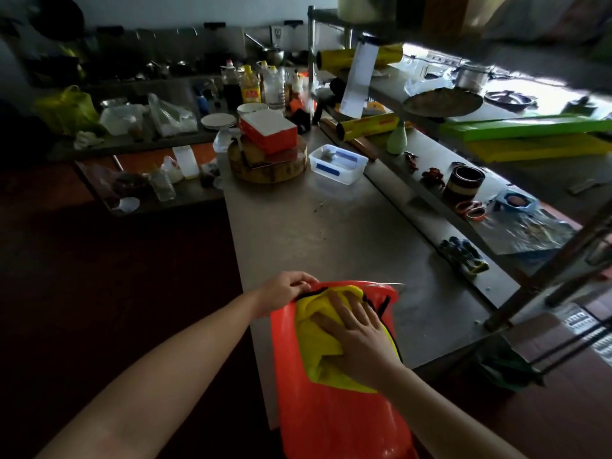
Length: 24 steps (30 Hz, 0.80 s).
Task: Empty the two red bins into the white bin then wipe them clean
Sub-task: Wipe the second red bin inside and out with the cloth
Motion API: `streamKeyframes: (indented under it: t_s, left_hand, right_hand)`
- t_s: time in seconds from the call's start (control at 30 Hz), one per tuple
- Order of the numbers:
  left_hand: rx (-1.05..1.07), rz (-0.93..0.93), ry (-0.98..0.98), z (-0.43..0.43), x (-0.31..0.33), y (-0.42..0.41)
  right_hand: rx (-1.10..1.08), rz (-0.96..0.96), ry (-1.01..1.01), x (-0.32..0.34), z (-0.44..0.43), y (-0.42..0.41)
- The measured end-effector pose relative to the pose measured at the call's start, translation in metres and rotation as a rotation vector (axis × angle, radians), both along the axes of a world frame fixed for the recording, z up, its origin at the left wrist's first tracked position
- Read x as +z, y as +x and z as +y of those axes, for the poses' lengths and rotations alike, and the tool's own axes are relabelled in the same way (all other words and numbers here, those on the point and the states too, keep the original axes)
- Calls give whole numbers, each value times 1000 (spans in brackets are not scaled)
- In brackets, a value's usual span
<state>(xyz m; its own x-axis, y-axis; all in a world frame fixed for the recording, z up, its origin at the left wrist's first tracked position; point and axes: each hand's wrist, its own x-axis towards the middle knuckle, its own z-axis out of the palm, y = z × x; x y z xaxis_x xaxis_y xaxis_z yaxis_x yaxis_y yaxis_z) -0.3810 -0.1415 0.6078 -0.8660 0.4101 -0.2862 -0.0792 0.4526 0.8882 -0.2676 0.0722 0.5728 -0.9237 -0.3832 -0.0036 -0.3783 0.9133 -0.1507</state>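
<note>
Closest to the head camera is the red bin (331, 419). It lies tipped over the near corner of the steel surface (331, 233), its long axis running away from the person, rim at the far end and body hanging off the edge toward the floor.

A yellow cloth (314, 356) is bunched on the bin's upper wall. Whether that is the inner or the outer face cannot be told from this angle.

The right hand (357, 339) lies flat on top of the cloth, and its fingers (337, 306) are spread, nearly straight, and point away toward the rim. They press rather than grasp. The forearm comes in low from the lower right.

The left hand (284, 293) sits at the rim's far-left corner with its fingers (303, 284) curled over the edge, gripping it to steady the bin. That arm reaches in from the lower left.

The wiping stroke likely runs along the bin's length, since unwiped wall lies both ahead of and behind the right fingers. The right hand is the working one and the left is the brace.

Well apart at the far end of the surface sit a pale tub (339, 167) marked with blue tape and a red box (270, 134) with a white top on a wooden block (268, 167). These may be the white bin and the second red bin, though that is a guess.
</note>
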Motion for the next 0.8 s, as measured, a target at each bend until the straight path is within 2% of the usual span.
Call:
streamKeyframes:
  t_s: [0.13, 0.23, 0.33, 0.57, 0.7, 0.8]
  left_hand:
    - [6, -24, -101, -18, -5, -10]
    - [6, 47, -222, -20, 4, -23]
    - [7, 148, -270, -13, 7, -33]
    - [-86, 253, -479, -9, 5, -45]
    - [-74, 340, -499, -13, 0, -43]
    - [-80, 335, -507, -20, -1, -43]
  right_hand:
    - [85, -10, 11, 2, -7, -19]
    - [125, 5, 10, 8, -13, -40]
    - [95, -27, 22, 9, -17, -57]
    - [43, 20, -12, -13, -23, -54]
    - [-47, -3, -130, -26, 1, -48]
    - [-188, -103, -324, -30, 26, -51]
